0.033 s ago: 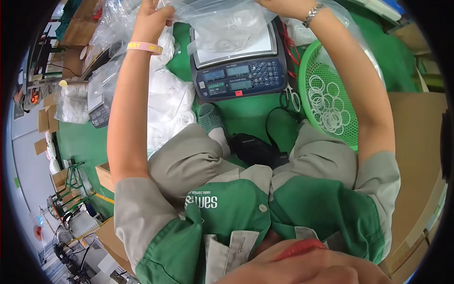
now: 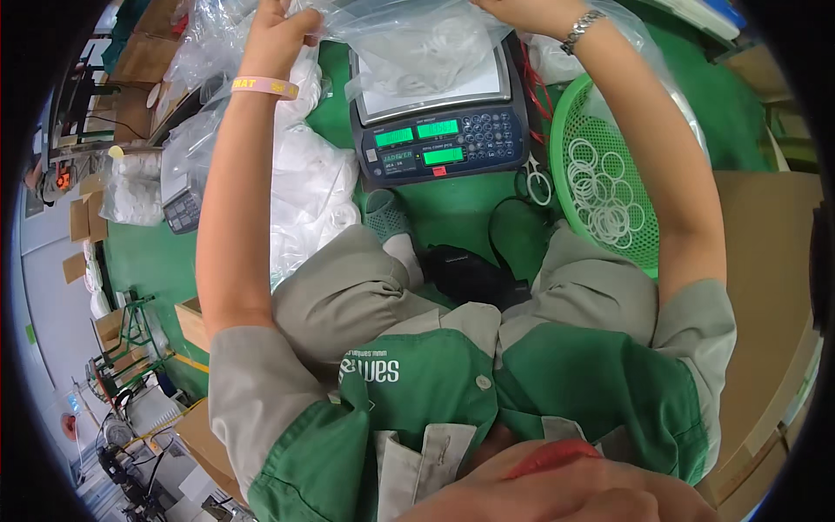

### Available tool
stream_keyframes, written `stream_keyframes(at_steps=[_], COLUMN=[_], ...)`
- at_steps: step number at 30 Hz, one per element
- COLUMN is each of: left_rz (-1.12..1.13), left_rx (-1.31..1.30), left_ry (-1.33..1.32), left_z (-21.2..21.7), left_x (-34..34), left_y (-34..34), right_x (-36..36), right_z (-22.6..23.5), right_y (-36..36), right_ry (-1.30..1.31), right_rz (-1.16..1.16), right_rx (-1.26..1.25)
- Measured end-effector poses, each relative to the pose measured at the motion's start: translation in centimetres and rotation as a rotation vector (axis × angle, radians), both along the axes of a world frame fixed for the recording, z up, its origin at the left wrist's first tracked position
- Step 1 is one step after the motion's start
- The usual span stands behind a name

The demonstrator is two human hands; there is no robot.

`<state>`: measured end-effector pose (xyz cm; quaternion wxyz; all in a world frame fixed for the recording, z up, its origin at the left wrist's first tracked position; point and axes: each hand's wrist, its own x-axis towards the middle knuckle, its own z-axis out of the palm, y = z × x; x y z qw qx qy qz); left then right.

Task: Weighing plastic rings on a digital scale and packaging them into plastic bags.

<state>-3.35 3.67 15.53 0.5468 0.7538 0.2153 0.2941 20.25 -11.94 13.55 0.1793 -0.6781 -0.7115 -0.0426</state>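
Note:
A clear plastic bag [image 2: 426, 48] with white pieces inside rests on the pan of a dark blue counting scale [image 2: 444, 139]. My left hand [image 2: 280, 39] pinches the bag's left part, its fingers closed at the upper edge of the picture. Across from it, my right hand [image 2: 535, 14] grips the bag's right part with closed fingers, partly cut off by the picture's edge. The scale's displays glow green. To the right stands a green mesh basket [image 2: 570, 122], with several thin white rings [image 2: 600, 196] in it, close under my right forearm.
Scissors [image 2: 537, 184] lie between scale and basket. Bags of white pieces [image 2: 309, 183] are piled left of the scale, and a second scale [image 2: 183, 209] stands farther left. A black pouch [image 2: 470, 274] lies between my legs; a cardboard box [image 2: 765, 287] is on the right.
The scale's displays, dark before, are now lit green. Both hands keep their hold on the bag and have hardly moved.

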Motion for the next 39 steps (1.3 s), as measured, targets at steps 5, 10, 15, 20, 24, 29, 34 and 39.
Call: stream_keyframes(at_steps=[5, 10, 15, 20, 24, 29, 34, 39], left_rz=[0.099, 0.047, 0.207, 0.204, 0.128, -0.061, -0.073, 0.049], left_rx=[0.073, 0.287, 0.379, 0.495, 0.858, 1.237, 1.247, 0.840], left_ry=[-0.036, -0.045, 0.078, 0.067, 0.065, 0.077, 0.127, 0.175], left_z=[1.9, -0.1, 1.7, 0.5, 0.2, -0.2, 0.0, -0.5], left_x=[1.8, 1.3, 0.3, 1.0, -0.6, -0.6, -0.6, -1.3], left_y=[-2.0, -0.7, -2.9, -4.0, -6.4, -8.2, -7.4, -7.0], right_x=[-0.1, -1.3, -4.0, -8.7, -10.0, -11.0, -10.3, -8.3], right_z=[1.2, 0.5, -9.1, -26.8, -30.8, -32.8, -31.9, -22.3], right_y=[-1.4, -6.6, -12.4, -20.5, -19.3, -19.7, -20.0, -18.0], right_ry=[0.137, 0.210, 0.800, 0.475, 0.105, -0.159, 0.001, 1.130], right_rz=[0.178, 0.262, -0.006, -0.222, -0.379, -0.318, -0.238, -0.070], right_rx=[0.275, 0.573, -0.108, -0.553, -0.484, -0.496, -0.508, -0.353])
